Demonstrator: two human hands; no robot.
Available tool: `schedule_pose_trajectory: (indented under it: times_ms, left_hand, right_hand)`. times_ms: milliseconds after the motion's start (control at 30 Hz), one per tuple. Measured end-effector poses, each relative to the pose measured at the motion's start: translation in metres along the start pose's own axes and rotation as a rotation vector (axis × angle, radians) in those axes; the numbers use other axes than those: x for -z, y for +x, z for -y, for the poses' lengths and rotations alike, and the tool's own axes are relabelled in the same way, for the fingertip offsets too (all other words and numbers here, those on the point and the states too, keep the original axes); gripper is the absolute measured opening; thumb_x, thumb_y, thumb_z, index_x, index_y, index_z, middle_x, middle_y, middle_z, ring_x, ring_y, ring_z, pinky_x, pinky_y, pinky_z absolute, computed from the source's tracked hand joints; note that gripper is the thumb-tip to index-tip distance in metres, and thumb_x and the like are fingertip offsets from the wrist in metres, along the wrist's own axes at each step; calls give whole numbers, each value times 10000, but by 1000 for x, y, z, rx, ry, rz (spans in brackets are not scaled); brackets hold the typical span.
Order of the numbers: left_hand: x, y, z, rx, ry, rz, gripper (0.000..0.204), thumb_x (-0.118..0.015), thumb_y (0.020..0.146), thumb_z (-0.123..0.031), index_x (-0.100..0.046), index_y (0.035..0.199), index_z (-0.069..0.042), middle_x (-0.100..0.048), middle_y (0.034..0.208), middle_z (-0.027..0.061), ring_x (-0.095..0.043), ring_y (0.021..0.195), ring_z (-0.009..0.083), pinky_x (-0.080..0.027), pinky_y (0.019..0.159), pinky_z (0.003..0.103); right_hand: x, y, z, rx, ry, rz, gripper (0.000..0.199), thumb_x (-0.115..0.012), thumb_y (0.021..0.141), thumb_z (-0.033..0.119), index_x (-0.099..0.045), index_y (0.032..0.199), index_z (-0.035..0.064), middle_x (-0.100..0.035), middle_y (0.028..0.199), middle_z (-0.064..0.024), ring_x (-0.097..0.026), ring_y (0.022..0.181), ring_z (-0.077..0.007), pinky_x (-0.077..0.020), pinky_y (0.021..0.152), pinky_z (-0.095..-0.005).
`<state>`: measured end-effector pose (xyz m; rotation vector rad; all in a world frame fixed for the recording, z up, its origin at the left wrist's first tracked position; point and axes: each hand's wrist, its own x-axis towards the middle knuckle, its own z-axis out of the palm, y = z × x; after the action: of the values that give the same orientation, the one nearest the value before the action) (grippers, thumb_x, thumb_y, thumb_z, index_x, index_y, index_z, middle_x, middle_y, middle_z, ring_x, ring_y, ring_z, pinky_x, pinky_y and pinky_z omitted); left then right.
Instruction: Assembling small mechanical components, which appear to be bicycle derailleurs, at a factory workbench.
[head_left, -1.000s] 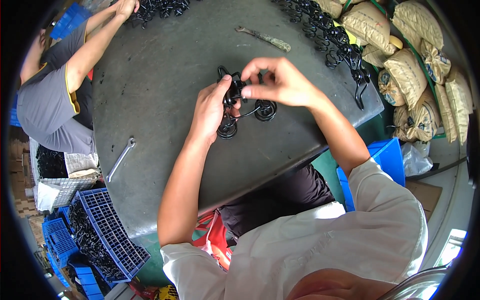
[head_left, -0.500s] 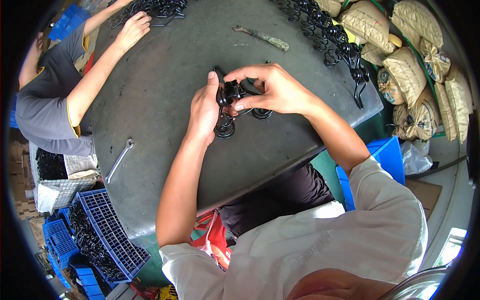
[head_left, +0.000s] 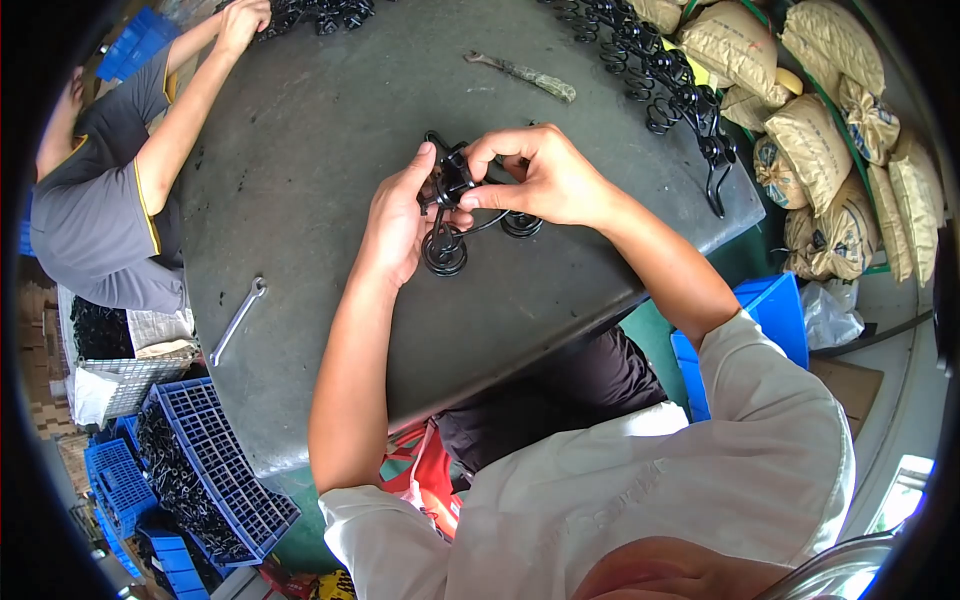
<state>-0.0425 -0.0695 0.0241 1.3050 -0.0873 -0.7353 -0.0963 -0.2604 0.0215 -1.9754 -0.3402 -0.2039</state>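
Between my hands, above the middle of the dark tabletop (head_left: 480, 340), is a black part with a blocky body (head_left: 453, 180) and coiled wire loops (head_left: 445, 252) hanging below it. My left hand (head_left: 396, 215) is closed around the body's left side, thumb pointing up along it. From the right, my right hand (head_left: 540, 180) pinches the body between thumb and bent fingers. A bent black wire end sticks out above the body. Fingers hide part of the block, so its exact kind does not show.
Several similar black coiled parts (head_left: 655, 80) lie in a row at the far right. A wrench (head_left: 238, 320) rests at the left, a worn tool with a wrapped handle (head_left: 525, 75) farther back. A co-worker's hand (head_left: 243, 22) is by a black pile at the far left.
The black part has turned and shifted slightly left in my hands. My right fingers have moved along with it. The co-worker's arm has moved back toward the far left.
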Motion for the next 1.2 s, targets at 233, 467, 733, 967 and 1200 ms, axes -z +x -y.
schedule_pose_trajectory:
  times_ms: [233,467,733,967,1200]
  left_hand:
    - [0,4,7,-20,-3,45,461,-605,961,-536,-649,947,-78,-641,756,21,-602,587,125,-504,562,248]
    - [-1,3,10,-29,-89,83,508,-529,982,-587,-595,1008,-84,-599,793,13,-589,626,107,-484,546,254]
    - [6,5,6,41,-157,91,504,-561,981,-548,-590,1089,-56,-616,865,33,-605,658,120,-509,573,255]
    - [4,1,2,35,-140,121,458,-607,969,-506,-607,1039,-53,-615,850,45,-620,647,143,-524,579,267]
    - [2,1,1,43,-201,111,420,-618,973,-464,-614,1034,-49,-620,823,42,-613,631,134,-523,573,261]
  right_hand:
    - [1,0,-3,-71,13,20,281,-867,772,101,-665,965,70,-651,882,45,-367,585,-19,-325,494,-227]
    - [2,0,13,-64,100,46,479,-892,731,108,-686,1163,83,-672,1086,12,-381,585,-4,-338,495,-206]
    - [1,0,6,-36,72,46,485,-887,734,101,-688,1175,82,-684,1093,20,-387,577,-6,-339,496,-207]
    - [1,0,4,-26,93,20,313,-880,760,119,-658,973,65,-695,1035,18,-392,590,-13,-330,497,-213]
    - [1,-1,2,-95,91,55,287,-872,778,127,-606,870,69,-686,980,26,-383,595,-12,-306,495,-210]
